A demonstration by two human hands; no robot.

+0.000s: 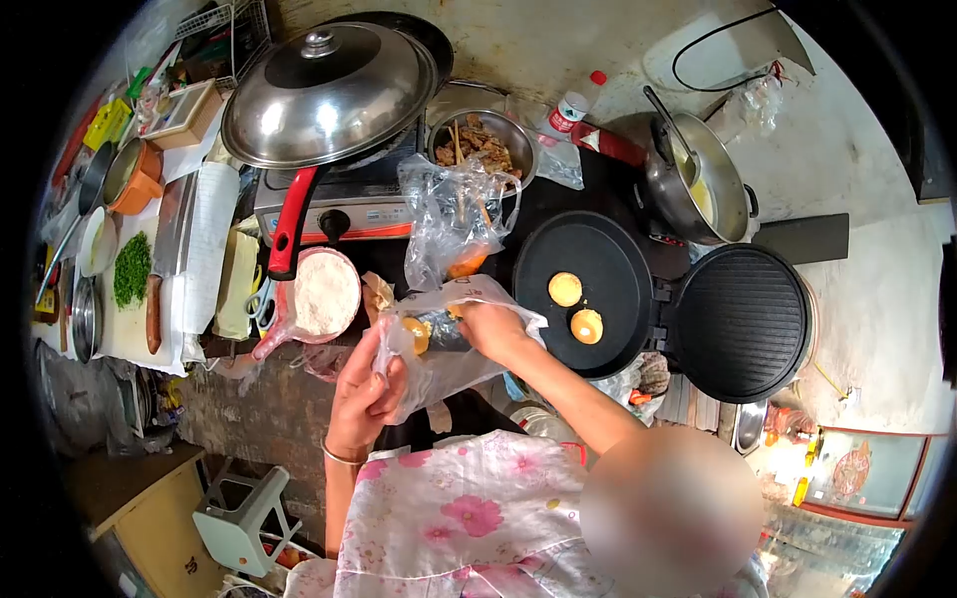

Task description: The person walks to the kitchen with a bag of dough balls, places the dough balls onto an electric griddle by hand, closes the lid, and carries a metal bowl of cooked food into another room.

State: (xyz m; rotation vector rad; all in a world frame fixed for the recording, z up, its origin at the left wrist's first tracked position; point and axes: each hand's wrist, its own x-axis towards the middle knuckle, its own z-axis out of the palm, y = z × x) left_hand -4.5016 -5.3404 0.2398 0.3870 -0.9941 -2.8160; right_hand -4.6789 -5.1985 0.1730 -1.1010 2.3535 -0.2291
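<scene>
Clear plastic crinkles between the two hands, and here's the hold: the left hand (363, 394), fingers curled in, pinches one side of the plastic bag (454, 374), just left of the black pan (620, 269). The right hand (488, 327) is at the bag's mouth, its fingertips hidden; how far open they are, or whether they grip anything, I cannot tell. A yellow round (418, 335) shows in the bag, beside the left fingers, and the bag's right corner overlaps the pan's rim in this view.

Out to the pan itself: two golden rounds lie on its flat base, an upper one (565, 289) and a lower one (586, 326), near each other but apart. Hinged to the pan's right, the ridged lid (740, 324) lies open.

Left of the pan, past the hands, a pink bowl (324, 294) holds white powder. Up and left of the pan sits a second clear bag (449, 214), with a metal bowl (528, 149) of brown food and chopsticks above it. Farther that way, a domed steel lid (344, 90) covers a red-handled wok (296, 214) on the stove (374, 221). Up and right of the pan, a metal pot (733, 199) carries a ladle (670, 122). Well to the pan's left, chopped greens (132, 269) lie on a board.
</scene>
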